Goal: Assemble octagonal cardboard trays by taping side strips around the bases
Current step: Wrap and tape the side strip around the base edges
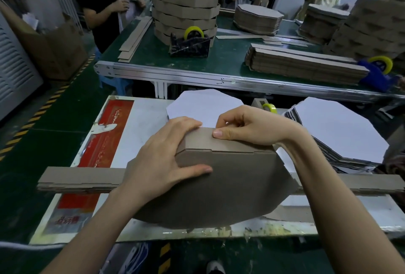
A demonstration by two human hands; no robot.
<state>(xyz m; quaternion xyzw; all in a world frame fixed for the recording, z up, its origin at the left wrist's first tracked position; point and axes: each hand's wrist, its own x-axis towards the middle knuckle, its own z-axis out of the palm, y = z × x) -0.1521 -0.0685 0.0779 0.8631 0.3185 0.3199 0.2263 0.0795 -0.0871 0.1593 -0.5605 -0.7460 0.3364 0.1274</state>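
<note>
A brown octagonal cardboard base [223, 194] stands tilted on the white work table [140, 120], its brown underside facing me. A brown side strip [230, 143] is folded along its top edge. My left hand [166, 162] grips the upper left corner, with fingers over the strip's top and the thumb pressed flat on the brown face. At the strip's top edge my right hand [245, 127] pinches it between thumb and curled fingers. A white octagonal base [206, 107] lies flat behind the hands.
A bundle of long side strips [81, 180] lies across the table under the tray. A stack of white octagonal bases [337, 133] sits at right, a yellow tape roll [270, 107] behind my right hand. The green bench [230, 59] beyond holds stacked trays, strips and tape dispensers; people stand behind it.
</note>
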